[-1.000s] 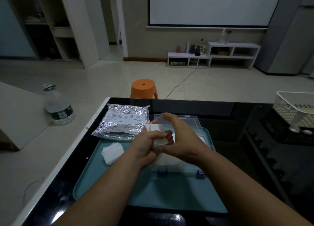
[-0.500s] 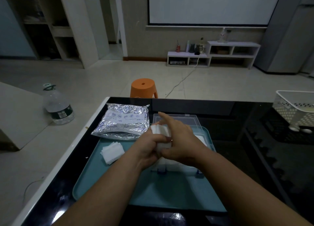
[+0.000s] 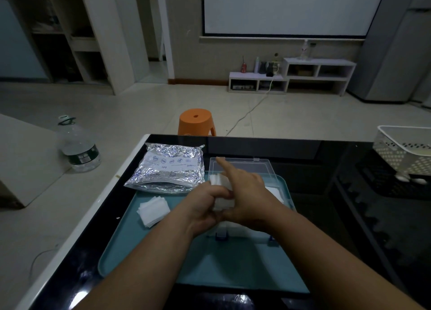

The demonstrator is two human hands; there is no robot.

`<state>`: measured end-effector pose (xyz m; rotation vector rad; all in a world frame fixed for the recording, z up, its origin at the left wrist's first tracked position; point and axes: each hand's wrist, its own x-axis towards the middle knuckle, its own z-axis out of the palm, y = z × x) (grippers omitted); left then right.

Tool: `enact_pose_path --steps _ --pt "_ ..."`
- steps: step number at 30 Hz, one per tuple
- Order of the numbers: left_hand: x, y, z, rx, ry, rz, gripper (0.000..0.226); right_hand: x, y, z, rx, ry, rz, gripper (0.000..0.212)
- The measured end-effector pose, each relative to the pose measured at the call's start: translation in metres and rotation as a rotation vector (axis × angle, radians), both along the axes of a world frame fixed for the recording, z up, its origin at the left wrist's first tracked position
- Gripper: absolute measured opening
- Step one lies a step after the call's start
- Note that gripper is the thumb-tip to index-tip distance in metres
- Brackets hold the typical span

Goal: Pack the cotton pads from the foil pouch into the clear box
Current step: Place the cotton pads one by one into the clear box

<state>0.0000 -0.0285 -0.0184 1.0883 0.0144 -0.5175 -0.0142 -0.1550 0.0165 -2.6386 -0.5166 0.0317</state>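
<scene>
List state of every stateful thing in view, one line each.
Clear plastic box, lid open, lying back.
Silver foil pouch, lying flat; mouth unclear.
Stack of white cotton pads, held between both hands above box.
Loose white cotton pads, piled on teal tray.
Left hand, grips the stack.
Right hand, against the stack; grip hidden.
</scene>
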Motion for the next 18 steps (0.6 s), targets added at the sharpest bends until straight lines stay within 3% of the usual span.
enact_pose_path --steps 18 --pt "0.0000 -0.0017 0.0068 0.095 0.110 0.085 0.017 -0.0027 0.0041 -0.0023 -0.085 -0.098 0.004 0.111"
